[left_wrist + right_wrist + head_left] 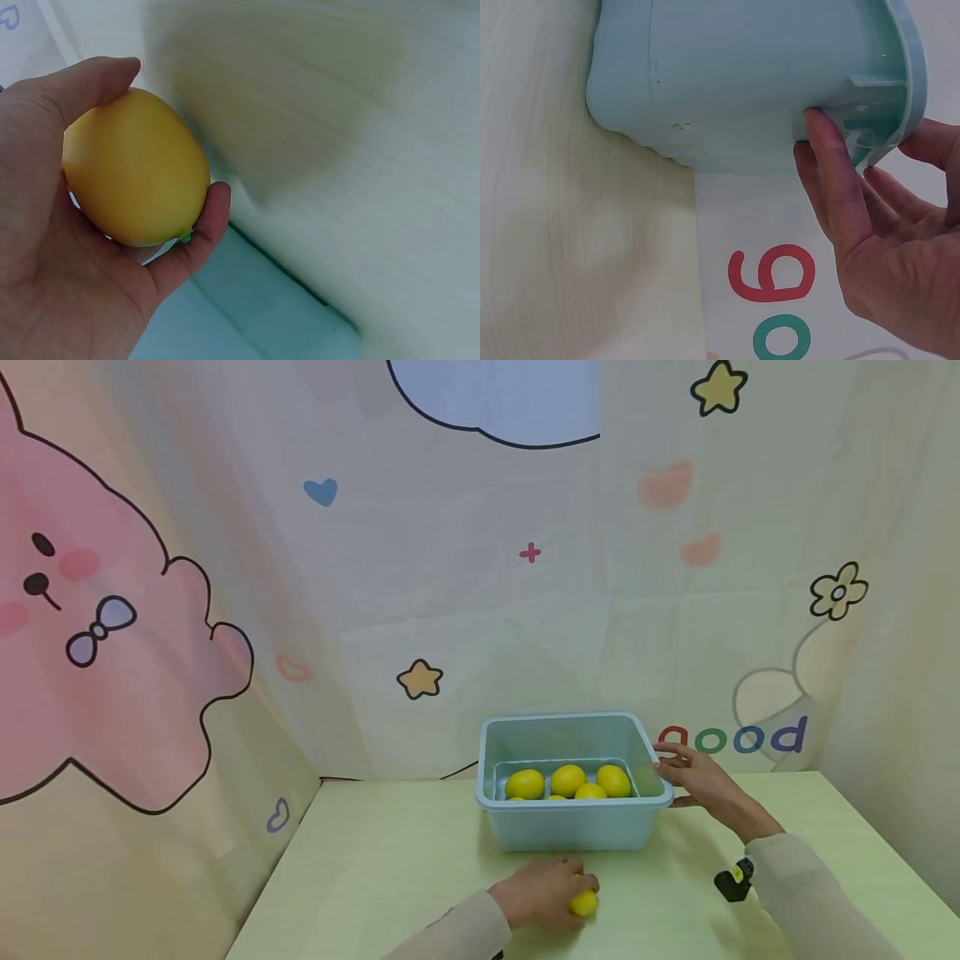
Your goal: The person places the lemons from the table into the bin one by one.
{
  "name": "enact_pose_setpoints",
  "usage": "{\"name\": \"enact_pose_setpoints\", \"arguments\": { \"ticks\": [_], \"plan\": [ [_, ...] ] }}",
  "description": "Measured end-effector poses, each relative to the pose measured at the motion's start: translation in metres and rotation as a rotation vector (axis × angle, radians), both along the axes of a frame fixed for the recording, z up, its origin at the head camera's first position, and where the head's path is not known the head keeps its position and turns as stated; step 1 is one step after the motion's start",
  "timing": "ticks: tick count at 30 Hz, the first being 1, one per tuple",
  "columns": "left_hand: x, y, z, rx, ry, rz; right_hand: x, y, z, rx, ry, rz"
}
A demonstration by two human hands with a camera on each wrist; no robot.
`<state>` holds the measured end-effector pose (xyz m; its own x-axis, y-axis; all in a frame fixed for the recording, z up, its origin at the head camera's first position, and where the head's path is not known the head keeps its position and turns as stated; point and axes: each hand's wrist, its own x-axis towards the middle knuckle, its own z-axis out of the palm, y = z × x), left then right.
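Note:
My left hand [546, 893] grips a yellow lemon [583, 903] in front of the light blue plastic bin [570, 828]. In the left wrist view, thumb and fingers curl round this lemon [139, 169], and a small green stem tip shows at its lower end. Several more lemons [568, 780] lie inside the bin; its front wall partly hides some of them. At the bin's right side, my right hand [701, 783] holds the rim. The right wrist view shows the thumb at the rim [916, 82] and the fingers [836, 172] against the outer wall beneath it.
Both the bin and my hands are over a pale wood-grain table [390, 843]. Right behind it hangs a printed curtain [465, 610] with stars, hearts and letters. A small black device [735, 881] sits by the right sleeve.

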<state>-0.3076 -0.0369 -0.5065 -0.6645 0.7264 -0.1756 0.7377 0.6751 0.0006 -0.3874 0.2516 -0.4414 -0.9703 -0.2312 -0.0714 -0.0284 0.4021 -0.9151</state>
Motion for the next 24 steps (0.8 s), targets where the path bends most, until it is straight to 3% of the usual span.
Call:
{"name": "enact_pose_setpoints", "arguments": {
  "ticks": [5,15,24],
  "plan": [
    [0.003,-0.002,0.007,0.005,0.008,-0.023,0.000,0.000,0.000,0.002,0.005,0.002],
    [0.014,-0.003,0.037,0.037,0.039,-0.094,0.000,-0.001,0.001,0.002,0.001,-0.005],
    [0.023,-0.007,0.056,0.055,0.051,-0.129,0.002,-0.002,0.002,-0.001,0.001,-0.004]
  ]
}}
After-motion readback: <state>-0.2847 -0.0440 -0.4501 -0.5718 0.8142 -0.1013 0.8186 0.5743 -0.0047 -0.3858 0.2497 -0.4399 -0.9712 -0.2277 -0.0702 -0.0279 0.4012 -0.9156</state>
